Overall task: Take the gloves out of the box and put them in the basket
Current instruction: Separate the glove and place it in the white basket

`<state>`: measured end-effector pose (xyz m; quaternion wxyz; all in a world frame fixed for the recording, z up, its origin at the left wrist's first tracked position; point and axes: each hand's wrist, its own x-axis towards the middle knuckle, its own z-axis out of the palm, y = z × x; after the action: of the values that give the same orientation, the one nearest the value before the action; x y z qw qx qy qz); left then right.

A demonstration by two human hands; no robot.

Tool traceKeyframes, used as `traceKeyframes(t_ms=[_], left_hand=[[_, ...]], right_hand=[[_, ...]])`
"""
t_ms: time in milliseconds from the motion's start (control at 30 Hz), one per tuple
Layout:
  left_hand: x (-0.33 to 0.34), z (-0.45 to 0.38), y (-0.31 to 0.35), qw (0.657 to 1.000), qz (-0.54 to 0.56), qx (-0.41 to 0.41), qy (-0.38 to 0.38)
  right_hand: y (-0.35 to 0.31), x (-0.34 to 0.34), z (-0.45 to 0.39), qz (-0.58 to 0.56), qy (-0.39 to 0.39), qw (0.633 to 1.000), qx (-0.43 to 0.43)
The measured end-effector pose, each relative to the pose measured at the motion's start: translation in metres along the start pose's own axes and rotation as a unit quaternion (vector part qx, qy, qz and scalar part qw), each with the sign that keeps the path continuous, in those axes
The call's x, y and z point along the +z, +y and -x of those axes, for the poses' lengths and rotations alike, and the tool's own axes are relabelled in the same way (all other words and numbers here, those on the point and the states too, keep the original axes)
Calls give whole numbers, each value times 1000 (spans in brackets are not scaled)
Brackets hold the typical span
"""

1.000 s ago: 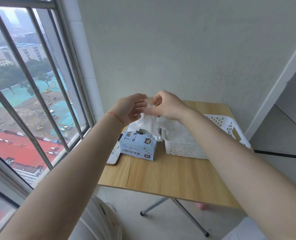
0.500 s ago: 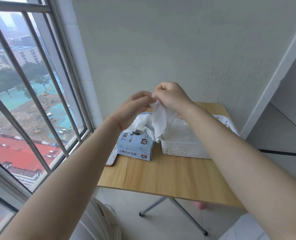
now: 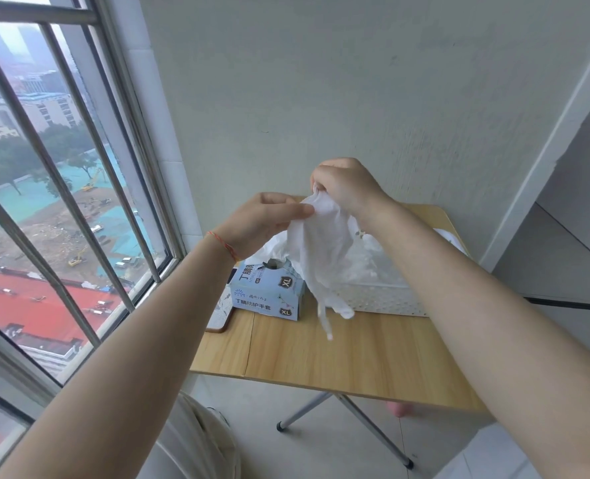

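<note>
A white glove (image 3: 321, 250) hangs in the air above the table, its fingers dangling down in front of the box and basket. My right hand (image 3: 347, 186) pinches the glove's cuff at the top. My left hand (image 3: 262, 221) pinches the cuff's left edge beside it. The light blue glove box (image 3: 267, 293) marked XL sits on the table's left part, with white glove material sticking out of its top slot. To its right stands the white perforated basket (image 3: 386, 299), holding several white gloves; my right forearm hides much of it.
The small wooden folding table (image 3: 338, 354) stands against a grey wall. A phone (image 3: 221, 314) lies at the table's left edge beside the box. A barred window runs along the left. A white doorframe stands at the right.
Both hands have risen and drawn the glove upward. It now hangs at full length, where a second ago it was bunched low above the box.
</note>
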<state>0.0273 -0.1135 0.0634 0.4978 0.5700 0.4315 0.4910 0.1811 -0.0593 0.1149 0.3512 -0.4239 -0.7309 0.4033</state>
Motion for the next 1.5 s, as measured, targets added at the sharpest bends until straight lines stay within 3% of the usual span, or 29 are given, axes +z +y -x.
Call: traceKeyframes(t_ms=[200,400,600,733,833,933,1033,1167,1233,1333,1400,1500], left_hand=[[-1,8,-23,992,31,-113,-48],[-17,11,-37,982,39,-169,-79],[-22,-15,-37,977,52,-204,-46],[-8,-55,-37,969,-53,-239,16],[17,-86,-37,955,-207,-210,17],[47,-121,-43,891,-418,-177,5],[66,-146,-60,869,-469,-155,-7],[77,-162,-81,848,-518,-106,47],[82,-159,-85,818,-567,-73,70],[88,-148,-89,766,-636,45,87],[95,-139,-90,787,-607,100,52],[102,-127,-99,808,-584,62,-57]], right_hand=[[12,5,-5,12,-4,999,30],[37,2,-13,25,-28,991,127],[68,-13,-21,-12,-22,979,200],[95,-36,-18,-11,-3,974,227],[118,-56,-19,11,20,970,242],[142,-83,-15,31,42,964,261],[162,-98,-13,62,65,960,265],[182,-103,-13,112,95,959,241],[189,-104,-12,143,95,961,218],[194,-103,-11,198,92,958,188],[196,-102,-10,236,94,952,168],[198,-101,-10,300,100,936,152]])
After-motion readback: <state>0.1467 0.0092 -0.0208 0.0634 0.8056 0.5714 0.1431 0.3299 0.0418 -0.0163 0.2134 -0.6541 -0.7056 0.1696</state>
